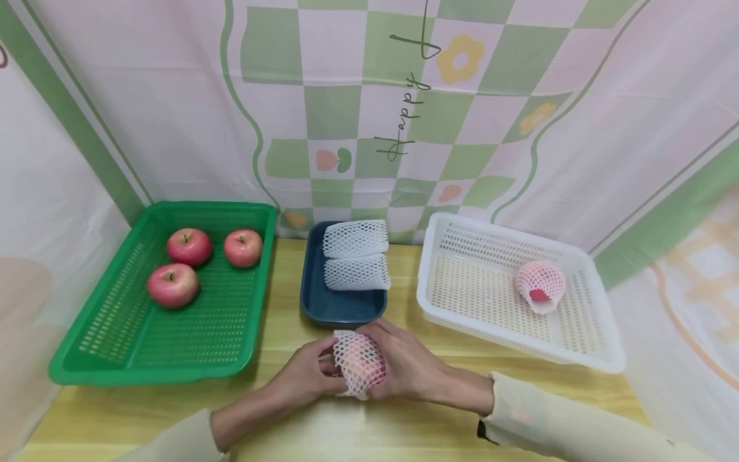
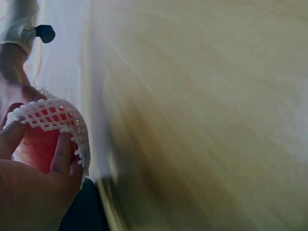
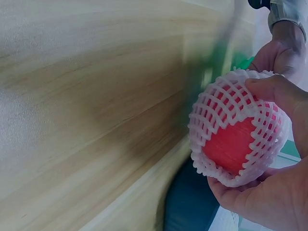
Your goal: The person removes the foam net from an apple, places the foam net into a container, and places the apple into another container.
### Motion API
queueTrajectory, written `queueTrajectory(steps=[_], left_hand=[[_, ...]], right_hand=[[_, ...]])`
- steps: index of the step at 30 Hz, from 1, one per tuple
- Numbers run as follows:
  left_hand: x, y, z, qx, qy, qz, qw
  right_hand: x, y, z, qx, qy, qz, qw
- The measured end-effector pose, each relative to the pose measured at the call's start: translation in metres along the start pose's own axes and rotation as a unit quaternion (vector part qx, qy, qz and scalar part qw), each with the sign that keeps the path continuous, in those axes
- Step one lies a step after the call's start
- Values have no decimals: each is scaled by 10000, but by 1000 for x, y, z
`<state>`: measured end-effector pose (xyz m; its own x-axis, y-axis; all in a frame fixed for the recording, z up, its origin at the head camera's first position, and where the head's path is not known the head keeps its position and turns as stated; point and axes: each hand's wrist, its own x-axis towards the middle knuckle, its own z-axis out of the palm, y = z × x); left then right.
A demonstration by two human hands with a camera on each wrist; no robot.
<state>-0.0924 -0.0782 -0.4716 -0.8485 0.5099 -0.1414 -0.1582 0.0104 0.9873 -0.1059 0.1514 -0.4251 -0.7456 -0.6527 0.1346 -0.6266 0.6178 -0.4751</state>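
Observation:
Between both hands is an apple in a white foam net sleeve, just in front of the blue tray. My right hand grips it from the right, thumb on the mesh and fingers beneath in the right wrist view. On the other side my left hand holds the sleeve's edge, its fingers against net and fruit. Bare red skin shows through the sleeve's opening in the left wrist view. Two flat white foam nets lie in the dark blue tray.
At the left stands a green basket with three bare apples. A white basket on the right holds one netted apple. Behind the wooden table hangs a checked cloth.

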Motion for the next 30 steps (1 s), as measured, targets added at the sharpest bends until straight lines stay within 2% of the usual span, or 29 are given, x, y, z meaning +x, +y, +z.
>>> queueTrajectory(steps=[6, 14, 16, 23, 30], left_hand=[[2, -1, 4, -22, 49, 9, 10000], [2, -2, 7, 427, 216, 4, 9989], [1, -2, 6, 343, 195, 4, 9992], [-1, 0, 4, -401, -5, -125, 9991], [-3, -2, 2, -492, -36, -59, 9988]], right_hand=[[0, -1, 2, 41, 104, -29, 9999], [-2, -2, 5, 178, 97, -55, 9998], [-2, -2, 5, 167, 91, -70, 9998], [-2, 0, 3, 58, 37, -94, 9999], [-4, 4, -4, -73, -88, -299, 9995]])
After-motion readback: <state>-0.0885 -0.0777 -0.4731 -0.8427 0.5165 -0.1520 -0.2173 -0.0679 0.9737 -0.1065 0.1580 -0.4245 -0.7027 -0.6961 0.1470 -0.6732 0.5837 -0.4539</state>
